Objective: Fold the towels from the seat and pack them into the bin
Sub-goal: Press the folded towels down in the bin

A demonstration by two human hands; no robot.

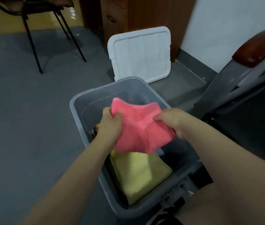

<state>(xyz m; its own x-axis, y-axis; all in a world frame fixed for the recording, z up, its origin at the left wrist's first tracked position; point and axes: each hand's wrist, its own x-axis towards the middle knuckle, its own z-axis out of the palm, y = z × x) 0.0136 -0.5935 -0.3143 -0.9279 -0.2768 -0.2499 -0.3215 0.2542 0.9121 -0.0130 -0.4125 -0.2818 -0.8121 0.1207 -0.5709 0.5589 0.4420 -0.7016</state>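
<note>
- Head view, looking down at our two bare arms over an open bin; we describe it from left to right.
- Far upper left, a dark chair (31, 17) on thin black legs stands on the grey floor (23, 103), well apart from the work.
- At centre, the grey plastic bin (76, 114) sits on the floor right in front of us with its top open, so towels can go straight down into it.
- Our left hand (110, 124) grips the left edge of a pink towel (138, 129), with the fingers curled round the cloth and the thumb on top.
- We hold the pink towel in the air above the bin's mouth. It is bunched and sags between our hands, not flat. We judge it is held here to be lowered inside.
- Below it, a folded yellow towel (143, 176) already lies in the near end of the bin, so the far end looks free for the pink one.
- Behind the bin, its white lid (141, 54) leans upright against a wooden cabinet (153, 13), probably set there out of the way.
- Our right hand (172, 120) pinches the towel's right edge, thumb above and fingers beneath, keeping the cloth stretched between our hands.
- At far right is a dark grey seat (242, 98) with a reddish wooden armrest (258, 47), just beside the bin. We see no towels on the part in view.
</note>
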